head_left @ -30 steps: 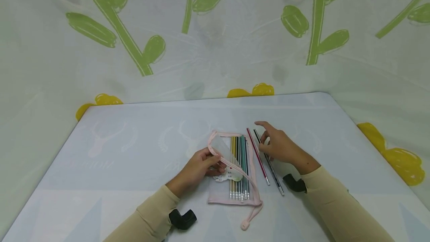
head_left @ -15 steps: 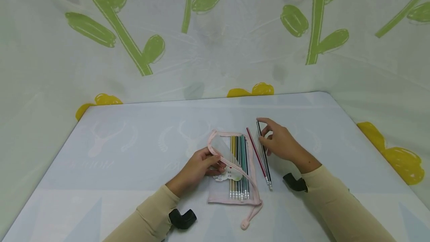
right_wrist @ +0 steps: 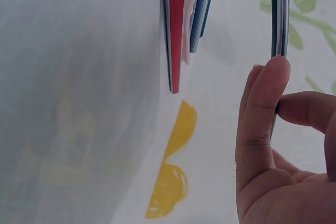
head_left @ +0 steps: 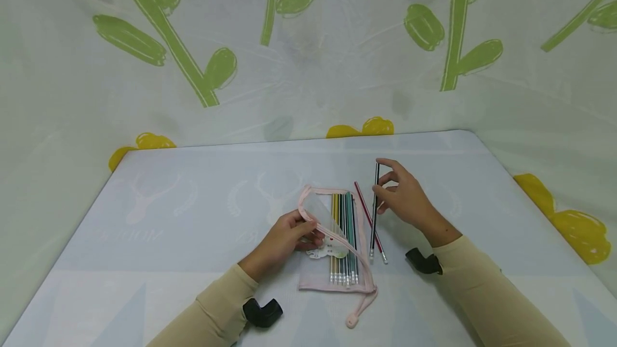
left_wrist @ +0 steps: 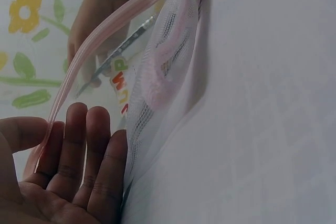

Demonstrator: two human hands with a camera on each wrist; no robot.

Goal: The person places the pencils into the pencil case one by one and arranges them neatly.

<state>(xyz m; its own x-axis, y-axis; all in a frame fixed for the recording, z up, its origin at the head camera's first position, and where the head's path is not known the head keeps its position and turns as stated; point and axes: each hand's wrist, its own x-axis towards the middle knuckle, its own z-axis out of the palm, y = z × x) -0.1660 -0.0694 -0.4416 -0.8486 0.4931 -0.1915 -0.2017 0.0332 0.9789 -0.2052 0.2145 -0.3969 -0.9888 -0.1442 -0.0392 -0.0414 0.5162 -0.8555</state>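
My left hand (head_left: 284, 240) pinches the pink zip edge (left_wrist: 92, 38) of a clear mesh pencil pouch (head_left: 308, 287) and holds its upper layer lifted. Several pencils (head_left: 343, 272) lie side by side inside, eraser ends toward me, near a small printed card (head_left: 332, 250). Just right of the pouch, my right hand (head_left: 407, 200) holds a black-and-white striped pencil (head_left: 374, 224) between thumb and fingers, the index finger at its far end. The pencil is raised, its eraser end lower and toward me. Below it, a red pencil (head_left: 379, 242) lies slanted along the pouch's right side.
A pink zip pull (head_left: 352, 320) hangs from the pouch's near right corner onto the white table (head_left: 193, 277). Behind the table rises a pale wall cover (head_left: 313, 79) with green leaves. Each sleeve has a black wrist piece (head_left: 262, 312).
My right hand has picked up the black striped pencil from the table, swung its eraser end left over the red pencil, and raised it. The left hand keeps its place on the pouch.
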